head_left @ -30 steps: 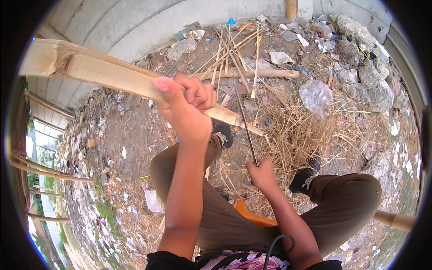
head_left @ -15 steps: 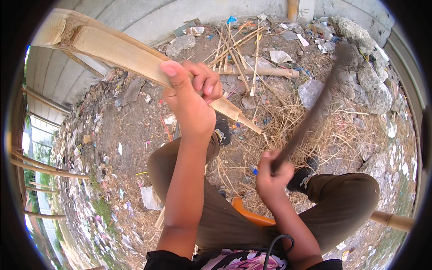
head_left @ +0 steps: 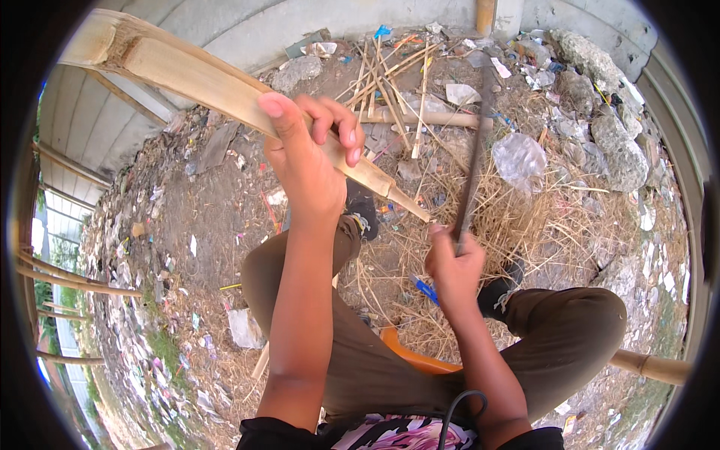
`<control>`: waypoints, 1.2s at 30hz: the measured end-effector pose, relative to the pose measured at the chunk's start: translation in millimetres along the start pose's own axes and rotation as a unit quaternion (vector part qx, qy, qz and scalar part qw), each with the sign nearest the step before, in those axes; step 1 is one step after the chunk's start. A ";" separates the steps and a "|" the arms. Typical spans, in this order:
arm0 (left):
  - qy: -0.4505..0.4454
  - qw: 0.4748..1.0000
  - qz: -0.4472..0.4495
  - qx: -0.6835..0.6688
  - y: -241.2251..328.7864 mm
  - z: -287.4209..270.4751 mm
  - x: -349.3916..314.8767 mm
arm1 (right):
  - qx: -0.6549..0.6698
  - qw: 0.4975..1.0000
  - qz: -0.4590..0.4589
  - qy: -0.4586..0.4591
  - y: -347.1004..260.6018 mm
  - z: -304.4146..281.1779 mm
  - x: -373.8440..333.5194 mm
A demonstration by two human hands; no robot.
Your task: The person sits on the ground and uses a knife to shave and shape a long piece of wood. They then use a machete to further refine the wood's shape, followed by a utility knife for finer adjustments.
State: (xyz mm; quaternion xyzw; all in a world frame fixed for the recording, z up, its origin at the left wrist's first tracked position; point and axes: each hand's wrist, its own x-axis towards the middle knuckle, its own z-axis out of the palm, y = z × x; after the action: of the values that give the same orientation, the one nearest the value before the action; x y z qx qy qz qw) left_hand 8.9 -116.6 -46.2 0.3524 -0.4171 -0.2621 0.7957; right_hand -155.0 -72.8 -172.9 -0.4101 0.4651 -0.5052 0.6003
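My left hand [head_left: 309,165] is closed around a split length of bamboo [head_left: 199,81], thumb along its top face. The bamboo slants from the upper left down to a narrow, trimmed tip between my knees. In my right hand [head_left: 456,270] is a long dark machete [head_left: 473,161], its blade pointing up and away from me. The grip is mostly hidden by my fingers. My right fist is close beside the bamboo's narrow tip; whether the two touch I cannot tell.
Thin bamboo strips [head_left: 390,94] lie crossed by a bamboo pole [head_left: 457,119] near the concrete wall [head_left: 225,37]. Dry shavings [head_left: 502,232] cover the ground ahead. Concrete chunks [head_left: 619,146] stand at the right. A blue object [head_left: 426,290] lies near my right wrist, an orange curved thing [head_left: 409,352] between my legs.
The machete has swung from leaning right to nearly upright, and my right hand has risen slightly toward the bamboo tip. The bamboo has barely shifted. More of the blue object shows.
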 end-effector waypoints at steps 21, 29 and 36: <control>-0.106 0.994 -0.015 -0.007 -12.5 8.4 -3.4 | -0.286 0.952 0.094 -0.049 69.0 -16.9 -7.0; -0.089 0.995 -0.023 -0.028 -12.8 -11.4 9.1 | -0.253 0.967 0.005 -0.035 -2.1 -13.6 -16.5; -0.077 0.997 -0.022 -0.018 -8.7 6.9 4.0 | -0.274 0.961 -0.027 -0.042 76.9 -16.9 -7.5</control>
State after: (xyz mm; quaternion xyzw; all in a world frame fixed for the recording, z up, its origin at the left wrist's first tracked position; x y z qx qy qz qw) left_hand 4.1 -127.1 -48.3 0.3256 -0.4644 -0.3131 0.7618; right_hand -154.5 -54.0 -249.8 -0.5917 0.5489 -0.3567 0.4705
